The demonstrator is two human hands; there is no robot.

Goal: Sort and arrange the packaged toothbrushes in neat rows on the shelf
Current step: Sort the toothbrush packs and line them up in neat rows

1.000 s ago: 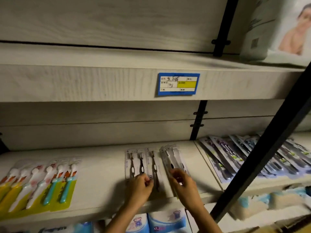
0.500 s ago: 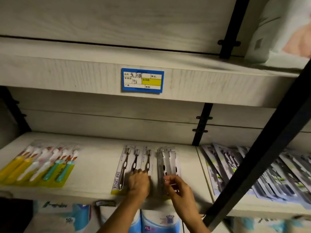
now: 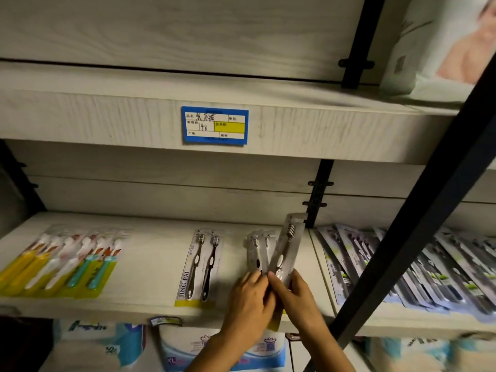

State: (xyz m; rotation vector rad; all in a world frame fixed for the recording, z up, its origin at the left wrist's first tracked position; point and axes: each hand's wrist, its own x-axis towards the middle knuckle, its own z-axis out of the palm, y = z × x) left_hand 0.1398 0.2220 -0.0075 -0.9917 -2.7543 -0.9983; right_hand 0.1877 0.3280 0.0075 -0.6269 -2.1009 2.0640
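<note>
**A:** On the pale wood-grain shelf [image 3: 150, 259], where does the work stand?

**B:** Near the middle, at the front edge. The right hand [image 3: 298, 296] has its grip closed on a clear blister pack with a grey toothbrush [image 3: 284, 251], thumb and fingers pinching its lower end. The pack tilts up to the right, its head end lifted off the board, pointing toward the black slotted upright [image 3: 318, 194] at the back.

**A:** And the other hand?

**B:** The left hand [image 3: 249, 299] touches the right, fingers bent over the lower end of a small stack of clear toothbrush packs [image 3: 256, 253] lying flat under the tilted one. Whether that grip clamps the stack or only rests on it, I cannot tell. A yellow card end [image 3: 277, 318] sticks out past the shelf's front edge below both hands.

**A:** Room to either side?

**B:** Leftward, a narrow bare strip, then a flat yellow-carded pack of two grey toothbrushes [image 3: 200, 267] marked JING PAI, its foot near the front edge. Beyond it a wide bare stretch of board, then a row of yellow-carded packs with yellow, white and teal toothbrushes [image 3: 61, 264]. Rightward it is tight: the board's end seam is near, and past it overlapping pale lilac packs [image 3: 375, 264] fan across the next board. A black slanted metal post [image 3: 429, 210] crosses in front of them, close to the right forearm.
</note>
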